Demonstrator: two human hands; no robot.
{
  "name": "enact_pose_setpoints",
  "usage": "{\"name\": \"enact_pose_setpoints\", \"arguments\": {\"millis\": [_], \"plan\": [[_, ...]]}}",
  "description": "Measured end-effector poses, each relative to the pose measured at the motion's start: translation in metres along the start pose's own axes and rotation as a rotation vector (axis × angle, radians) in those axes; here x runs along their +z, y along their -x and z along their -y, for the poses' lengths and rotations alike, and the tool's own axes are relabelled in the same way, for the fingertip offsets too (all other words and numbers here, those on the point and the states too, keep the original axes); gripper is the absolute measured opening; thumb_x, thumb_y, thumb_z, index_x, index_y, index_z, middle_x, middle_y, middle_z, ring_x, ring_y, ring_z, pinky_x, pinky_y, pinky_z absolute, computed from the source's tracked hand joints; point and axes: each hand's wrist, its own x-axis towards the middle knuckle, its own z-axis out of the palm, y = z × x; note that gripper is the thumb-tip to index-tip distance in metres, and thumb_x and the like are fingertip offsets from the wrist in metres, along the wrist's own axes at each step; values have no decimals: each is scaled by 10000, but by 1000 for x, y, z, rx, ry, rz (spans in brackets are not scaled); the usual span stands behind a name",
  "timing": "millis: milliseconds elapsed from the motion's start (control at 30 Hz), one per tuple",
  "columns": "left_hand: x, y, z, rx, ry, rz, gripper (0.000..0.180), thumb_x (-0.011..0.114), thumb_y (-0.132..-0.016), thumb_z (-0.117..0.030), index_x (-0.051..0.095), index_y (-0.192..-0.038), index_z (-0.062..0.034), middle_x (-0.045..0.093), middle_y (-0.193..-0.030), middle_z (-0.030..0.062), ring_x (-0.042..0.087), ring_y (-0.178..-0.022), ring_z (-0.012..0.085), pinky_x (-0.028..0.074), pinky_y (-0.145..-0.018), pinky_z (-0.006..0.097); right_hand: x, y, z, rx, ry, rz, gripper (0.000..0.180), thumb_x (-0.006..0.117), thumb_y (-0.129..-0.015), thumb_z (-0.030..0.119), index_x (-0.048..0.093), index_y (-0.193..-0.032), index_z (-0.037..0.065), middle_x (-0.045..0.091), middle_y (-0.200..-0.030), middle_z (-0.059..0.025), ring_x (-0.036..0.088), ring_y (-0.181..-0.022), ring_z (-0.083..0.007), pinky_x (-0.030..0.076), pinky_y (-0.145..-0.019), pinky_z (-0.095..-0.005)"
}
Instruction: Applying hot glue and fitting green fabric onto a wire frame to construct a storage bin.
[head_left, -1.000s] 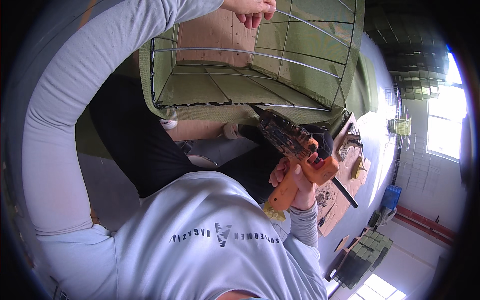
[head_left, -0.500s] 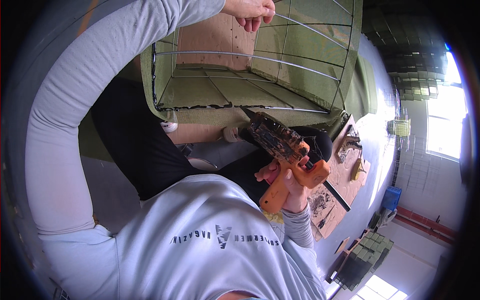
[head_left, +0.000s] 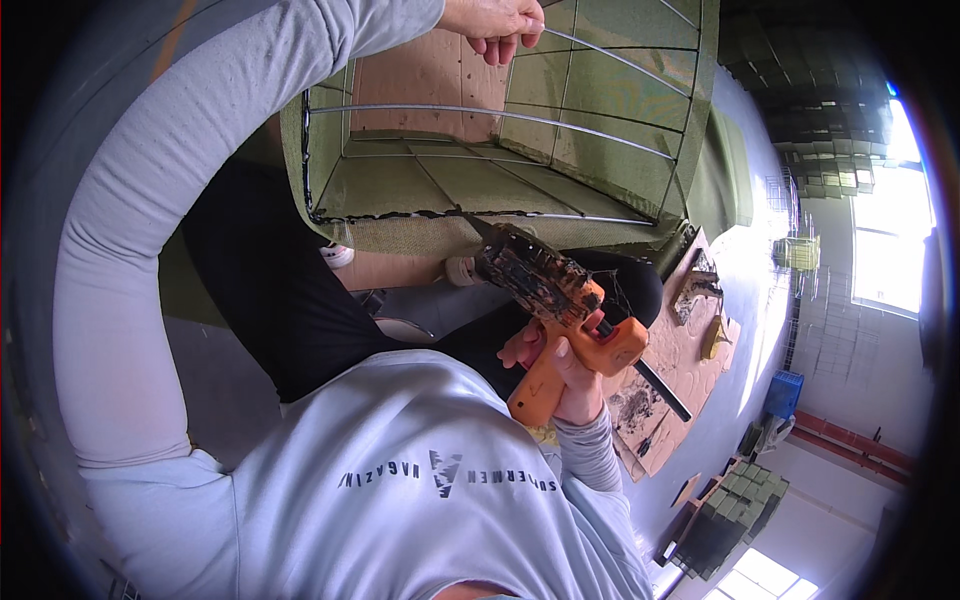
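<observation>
My right hand (head_left: 572, 385) is wrapped round the handle of an orange hot glue gun (head_left: 540, 388), its front crusted with dark residue. A black glue stick (head_left: 663, 388) sticks out of the gun's back end. The nozzle meets the lower front edge of a wire frame (head_left: 420, 108) lined with green mesh fabric (head_left: 400, 235). A bead of black glue (head_left: 385, 217) runs along that edge, left of the nozzle. At the top, my left hand (head_left: 498, 28) has its fingers closed on a wire of the frame.
Brown cardboard (head_left: 655, 440) lies on the floor at the right, with a second dark-stained tool (head_left: 697, 287) and a small yellow thing (head_left: 714, 338) on it. A blue crate (head_left: 783, 396) and green stacked blocks (head_left: 735, 510) stand farther right. My dark-clad legs are below the frame.
The glue gun has moved left along the frame's lower edge with my right hand, and the black bead now reaches the nozzle farther left. My left hand has hardly shifted.
</observation>
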Motion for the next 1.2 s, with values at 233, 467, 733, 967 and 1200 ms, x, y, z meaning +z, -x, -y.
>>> {"name": "enact_pose_setpoints", "arguments": {"millis": [233, 467, 733, 967, 1200], "plan": [[-1, 0, 4, 25, -25, 7, 298, 407, -952, -158, 622, -959, 49, 696, -799, 152, 700, -697, 205, 561, -643, 331, -14, 6, 0, -69, 6, -77, 412, 670, -859, 326, 526, -1037, -17, 551, -823, -100, 590, -813, -253, 492, -781, -393], [-1, 1, -3, 4, -28, 14, 299, 409, -947, -158, 622, -965, 51, 694, -787, 146, 695, -695, 201, 558, -641, 332, -30, 11, 7, -145, 121, -260, 431, 599, -877, 409, 512, -991, 2, 515, -772, -99, 539, -710, -244, 465, -706, -413], [2, 12, -13, 35, -11, 24, 297, 404, -957, -153, 610, -991, 58, 695, -790, 154, 693, -702, 200, 559, -632, 334, -41, 21, 24, -195, 182, -364, 375, 586, -894, 365, 514, -993, 11, 507, -775, -91, 534, -728, -237, 464, -702, -406], [2, 8, -7, 27, 5, 40, 298, 406, -964, -159, 617, -1010, 47, 698, -802, 142, 691, -703, 194, 556, -644, 328, -48, 26, 24, -169, 183, -415, 339, 575, -893, 347, 516, -985, 26, 510, -772, -89, 519, -708, -227, 458, -699, -401], [-3, 22, -25, 31, -44, 32, 309, 397, -969, -173, 627, -1012, 30, 697, -823, 142, 692, -726, 193, 554, -647, 326, -51, 27, 25, -176, 188, -397, 337, 571, -899, 346, 516, -981, 24, 510, -762, -87, 526, -714, -231, 460, -699, -398]]}}
